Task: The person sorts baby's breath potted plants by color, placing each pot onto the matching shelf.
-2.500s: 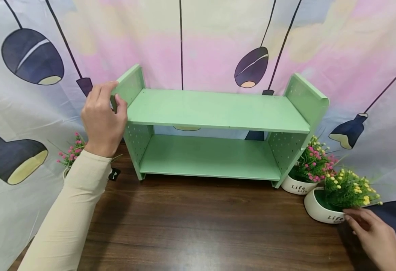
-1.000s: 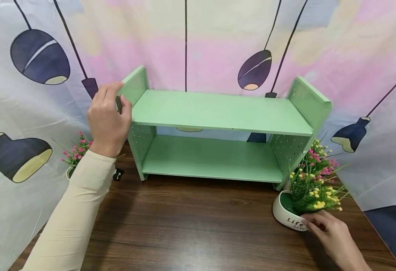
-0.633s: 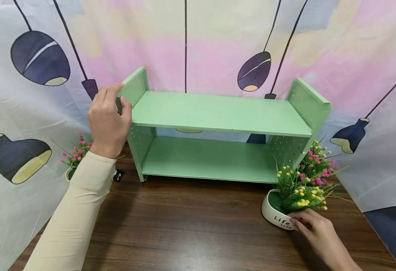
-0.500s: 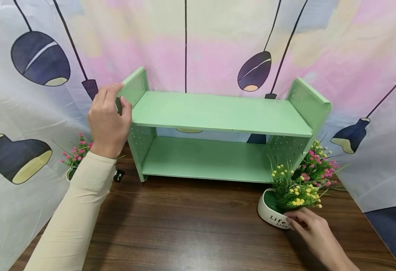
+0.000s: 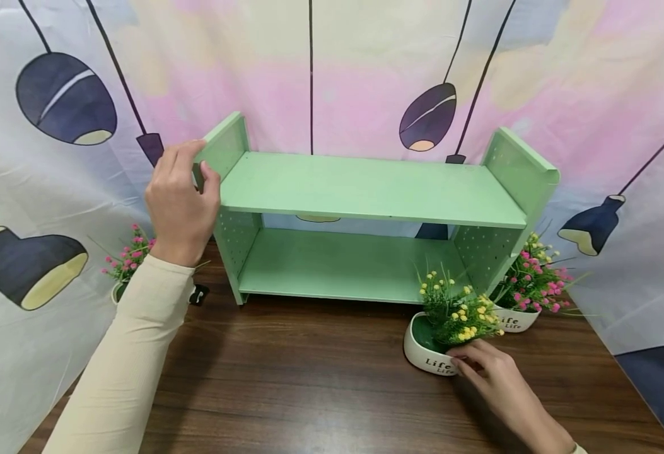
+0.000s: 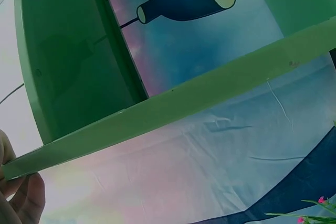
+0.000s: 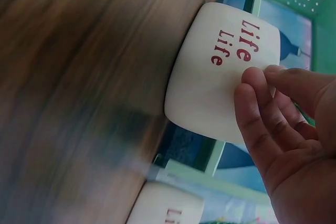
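Observation:
My left hand (image 5: 181, 195) grips the upper left side panel of a green two-tier shelf (image 5: 366, 186). In the left wrist view its fingers (image 6: 31, 195) close on the panel's edge. My right hand (image 5: 493, 372) pinches the rim of a white oval flowerpot (image 5: 422, 353) marked "Life", with yellow flowers and green grass. This pot is just in front of the shelf's lower right part. In the right wrist view thumb and fingers meet at the rim of the same flowerpot (image 7: 210, 82), whose plant is mostly hidden.
A second white pot with pink and yellow flowers (image 5: 536, 277) stands by the shelf's right side. Pink flowers (image 5: 130, 252) show behind the left forearm, beside a small black object (image 5: 198, 294). A printed curtain (image 5: 354, 63) hangs behind the dark wooden table (image 5: 286, 378).
My right hand has moved the yellow-flowered pot leftward from the right side of the table to in front of the shelf, uncovering the pink-flowered pot. The left hand keeps its hold on the shelf.

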A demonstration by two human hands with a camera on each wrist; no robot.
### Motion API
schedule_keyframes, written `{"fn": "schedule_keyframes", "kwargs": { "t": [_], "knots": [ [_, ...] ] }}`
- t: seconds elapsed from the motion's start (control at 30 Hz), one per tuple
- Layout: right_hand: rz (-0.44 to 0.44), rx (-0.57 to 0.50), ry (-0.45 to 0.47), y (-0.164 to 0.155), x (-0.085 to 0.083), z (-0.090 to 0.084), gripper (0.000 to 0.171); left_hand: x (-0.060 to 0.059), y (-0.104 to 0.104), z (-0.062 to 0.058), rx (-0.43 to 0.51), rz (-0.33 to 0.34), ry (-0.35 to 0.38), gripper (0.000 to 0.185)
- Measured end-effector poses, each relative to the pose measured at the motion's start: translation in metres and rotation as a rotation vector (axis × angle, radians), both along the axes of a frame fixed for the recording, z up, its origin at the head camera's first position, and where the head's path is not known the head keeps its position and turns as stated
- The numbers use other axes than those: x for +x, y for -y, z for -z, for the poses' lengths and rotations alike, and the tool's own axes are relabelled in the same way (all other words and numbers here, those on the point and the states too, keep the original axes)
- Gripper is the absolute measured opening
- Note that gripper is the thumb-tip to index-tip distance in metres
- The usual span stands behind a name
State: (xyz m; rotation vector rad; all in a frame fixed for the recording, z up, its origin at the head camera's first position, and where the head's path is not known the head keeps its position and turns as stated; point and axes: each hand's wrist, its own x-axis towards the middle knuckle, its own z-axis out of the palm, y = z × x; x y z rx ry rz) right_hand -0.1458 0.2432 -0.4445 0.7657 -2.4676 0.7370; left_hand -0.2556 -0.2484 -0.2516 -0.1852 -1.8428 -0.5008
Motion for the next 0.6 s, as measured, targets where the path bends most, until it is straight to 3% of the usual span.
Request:
{"fn": "schedule_keyframes", "kwargs": {
  "t": [0.4,0.6],
  "knots": [
    [-0.150,-0.057,-0.028,0.027,-0.012,0.004,0.034,-0.001,-0.001,0.000,0.031,0.007,-0.002,0.031],
    [-0.174,-0.040,0.000,0.040,-0.016,0.003,0.024,-0.001,-0.002,0.000,0.031,0.006,-0.001,0.032]
  ]
}}
